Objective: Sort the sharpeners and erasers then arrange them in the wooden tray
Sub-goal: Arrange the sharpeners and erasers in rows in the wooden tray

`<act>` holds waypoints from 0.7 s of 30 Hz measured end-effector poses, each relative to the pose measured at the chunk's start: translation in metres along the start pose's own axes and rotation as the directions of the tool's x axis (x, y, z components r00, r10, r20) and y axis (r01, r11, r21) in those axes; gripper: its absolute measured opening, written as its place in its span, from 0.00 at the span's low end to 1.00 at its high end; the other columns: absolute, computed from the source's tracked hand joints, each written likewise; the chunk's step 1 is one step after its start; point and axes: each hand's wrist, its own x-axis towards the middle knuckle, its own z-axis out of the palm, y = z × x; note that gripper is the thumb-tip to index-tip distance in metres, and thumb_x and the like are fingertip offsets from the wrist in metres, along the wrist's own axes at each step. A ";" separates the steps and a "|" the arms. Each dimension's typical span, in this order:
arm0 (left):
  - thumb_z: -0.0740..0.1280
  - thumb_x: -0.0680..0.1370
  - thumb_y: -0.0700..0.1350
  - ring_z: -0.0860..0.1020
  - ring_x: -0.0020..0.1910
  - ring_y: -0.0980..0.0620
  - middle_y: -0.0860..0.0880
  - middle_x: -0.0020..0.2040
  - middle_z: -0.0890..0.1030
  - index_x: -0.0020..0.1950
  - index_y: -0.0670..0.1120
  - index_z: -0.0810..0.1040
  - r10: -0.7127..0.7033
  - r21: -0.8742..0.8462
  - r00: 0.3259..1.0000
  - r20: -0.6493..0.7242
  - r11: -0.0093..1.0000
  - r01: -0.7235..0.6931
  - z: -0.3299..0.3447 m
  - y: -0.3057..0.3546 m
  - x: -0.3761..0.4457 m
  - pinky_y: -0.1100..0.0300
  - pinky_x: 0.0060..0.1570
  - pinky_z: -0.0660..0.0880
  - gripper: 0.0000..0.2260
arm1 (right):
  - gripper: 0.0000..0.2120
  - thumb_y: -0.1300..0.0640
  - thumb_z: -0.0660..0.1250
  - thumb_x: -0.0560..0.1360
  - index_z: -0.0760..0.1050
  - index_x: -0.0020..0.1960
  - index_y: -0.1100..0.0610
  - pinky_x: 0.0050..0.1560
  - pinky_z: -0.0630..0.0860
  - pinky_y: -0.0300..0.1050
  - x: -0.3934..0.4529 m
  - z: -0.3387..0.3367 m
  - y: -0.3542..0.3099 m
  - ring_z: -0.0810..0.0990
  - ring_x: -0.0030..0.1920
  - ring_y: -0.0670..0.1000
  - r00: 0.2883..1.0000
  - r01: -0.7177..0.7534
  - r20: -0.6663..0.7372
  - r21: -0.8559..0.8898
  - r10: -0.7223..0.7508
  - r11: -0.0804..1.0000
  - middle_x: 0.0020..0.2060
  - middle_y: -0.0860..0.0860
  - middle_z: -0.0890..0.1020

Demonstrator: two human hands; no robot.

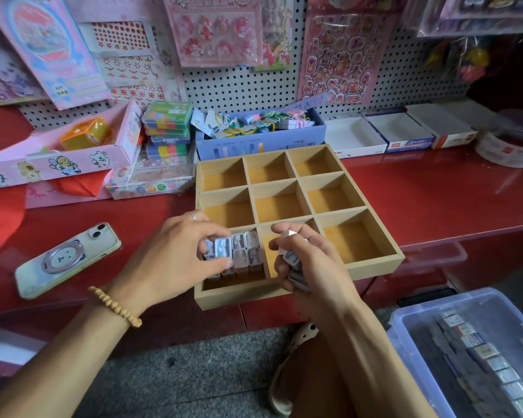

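**Filling the tray's near-left cell with sharpeners**

Lower right of the frame, nearest me, I see a clear plastic bin (453,351) with a row of small wrapped erasers (483,357) along its floor, untouched so far as I can judge. Just above centre-bottom, my right hand (308,260) curls round a small stack of sharpeners (293,257), fingers closed on them over the near-middle cell. My left hand (175,254) pinches a single sharpener (222,247) between thumb and fingertips, over the near-left cell of the wooden tray (375,267).

That cell already holds packed sharpeners (248,251), standing in tight rows: small, translucent grey plastic boxes with a metal blade showing. The other eight cells look bare.

I judge the step as seating sharpeners one by one. Next calls for lowering the pinched piece into the left gap, square with its neighbours, then feeding another from the right hand.

Farther left lies a phone (67,257) on the red counter (435,200).
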 end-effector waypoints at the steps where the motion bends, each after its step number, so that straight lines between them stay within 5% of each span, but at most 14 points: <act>1: 0.77 0.68 0.53 0.75 0.38 0.61 0.63 0.41 0.73 0.54 0.56 0.83 -0.018 0.046 1.000 0.017 0.999 0.017 0.001 -0.002 -0.002 0.54 0.40 0.76 0.15 | 0.09 0.68 0.61 0.77 0.78 0.51 0.60 0.21 0.63 0.37 0.000 -0.001 0.001 0.69 0.26 0.47 1.000 0.000 -0.015 -0.001 0.000 1.000 0.37 0.58 0.73; 9: 0.74 0.71 0.56 0.77 0.42 0.54 0.57 0.43 0.74 0.55 0.57 0.83 -0.023 0.204 0.996 0.084 0.979 0.005 0.015 0.002 0.000 0.53 0.44 0.77 0.14 | 0.11 0.68 0.65 0.77 0.80 0.57 0.59 0.22 0.65 0.37 -0.012 -0.006 0.008 0.70 0.27 0.47 0.998 -0.060 -0.031 -0.043 0.058 0.997 0.38 0.56 0.79; 14: 0.73 0.72 0.57 0.76 0.49 0.57 0.59 0.52 0.76 0.60 0.57 0.81 -0.015 0.246 0.993 0.114 0.969 -0.014 0.019 0.000 -0.001 0.55 0.51 0.77 0.17 | 0.06 0.67 0.68 0.76 0.77 0.51 0.61 0.24 0.66 0.38 -0.010 -0.004 0.009 0.71 0.27 0.47 0.997 -0.044 -0.072 -0.024 0.042 0.999 0.40 0.60 0.79; 19: 0.74 0.70 0.58 0.74 0.52 0.59 0.59 0.54 0.76 0.62 0.55 0.80 -0.009 0.238 0.996 0.085 0.971 -0.012 0.024 -0.005 -0.002 0.59 0.54 0.75 0.21 | 0.04 0.67 0.67 0.76 0.76 0.47 0.59 0.23 0.65 0.37 -0.010 -0.004 0.012 0.70 0.28 0.48 0.998 -0.046 -0.040 -0.039 0.044 0.998 0.40 0.62 0.75; 21: 0.75 0.67 0.60 0.75 0.48 0.61 0.60 0.51 0.77 0.60 0.54 0.81 -0.021 0.095 0.999 0.029 0.995 0.018 0.021 -0.005 -0.002 0.60 0.50 0.75 0.24 | 0.05 0.67 0.68 0.76 0.76 0.46 0.58 0.25 0.66 0.38 -0.009 -0.003 0.013 0.71 0.28 0.48 0.998 -0.054 -0.020 -0.052 0.053 0.997 0.39 0.61 0.74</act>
